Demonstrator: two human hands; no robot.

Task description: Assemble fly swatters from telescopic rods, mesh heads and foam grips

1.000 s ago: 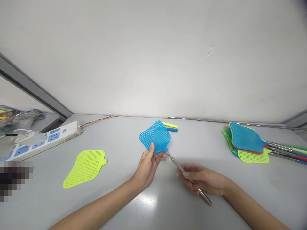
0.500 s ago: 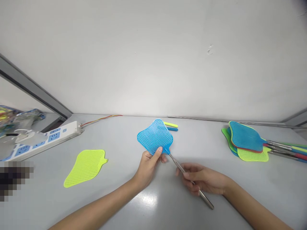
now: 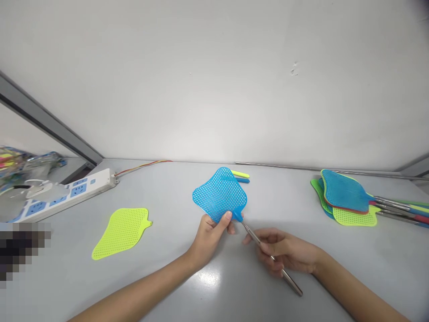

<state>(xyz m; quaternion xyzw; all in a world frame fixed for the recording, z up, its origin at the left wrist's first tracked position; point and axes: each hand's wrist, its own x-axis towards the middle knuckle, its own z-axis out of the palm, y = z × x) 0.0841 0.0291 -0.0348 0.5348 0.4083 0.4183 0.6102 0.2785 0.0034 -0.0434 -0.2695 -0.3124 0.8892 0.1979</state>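
A blue perforated fly swatter head (image 3: 219, 193) is pinched near its neck by my left hand (image 3: 212, 235), thumb on top. From that neck a metal rod (image 3: 254, 236) slants down to the right, its lower end thicker. My right hand (image 3: 284, 251) is closed around the middle of this rod. Whether the rod is fully seated in the neck I cannot tell. On the table to the left lies a loose yellow swatter head (image 3: 122, 232). Behind the blue head, a yellow handle grip (image 3: 241, 174) and a blue handle grip (image 3: 243, 180) lie partly hidden.
Several swatters with metal rods form a pile (image 3: 346, 192) at the right. A white power strip (image 3: 100, 180) with a plug runs along the left. One thin metal rod (image 3: 284, 167) lies by the wall. Plastic-wrapped items (image 3: 40, 161) sit at far left.
The blue swatter head has tipped to face me more and shifted slightly right and down. The rod's lower end has moved slightly right and down with it. Both hands keep their hold.
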